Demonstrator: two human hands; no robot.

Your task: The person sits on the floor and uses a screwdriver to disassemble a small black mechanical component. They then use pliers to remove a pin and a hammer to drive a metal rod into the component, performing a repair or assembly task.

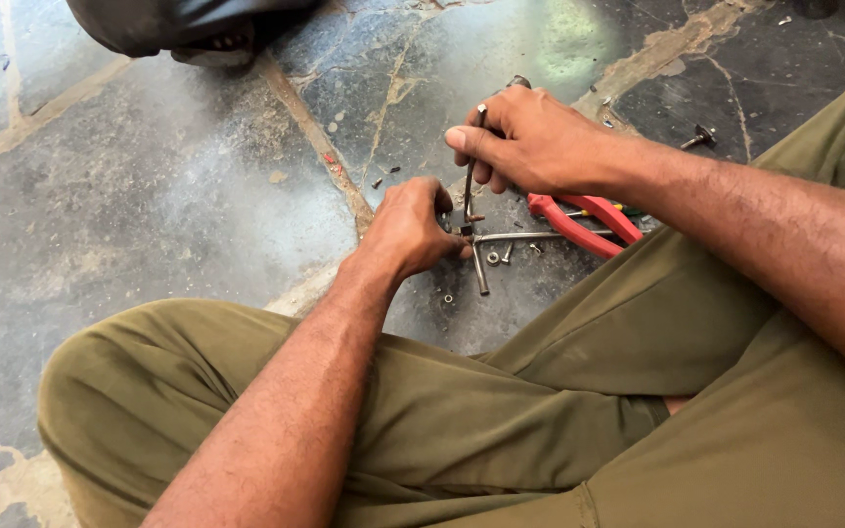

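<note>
Mid-assembly by the look of it: right hand [530, 142] clenched on a thin upright metal tool [472, 166] above the crossed metal rods [501, 240], left hand [413, 230] pinching their joint; loose nuts [493, 258] and red pliers [584, 220] beside the rods, unused.

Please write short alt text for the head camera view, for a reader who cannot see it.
Seen from above, a person sitting cross-legged on a cracked stone floor grips a thin metal tool upright in the right hand, while the left hand pinches a small metal part at its tip. Red-handled pliers and loose screws lie beside them.
</note>
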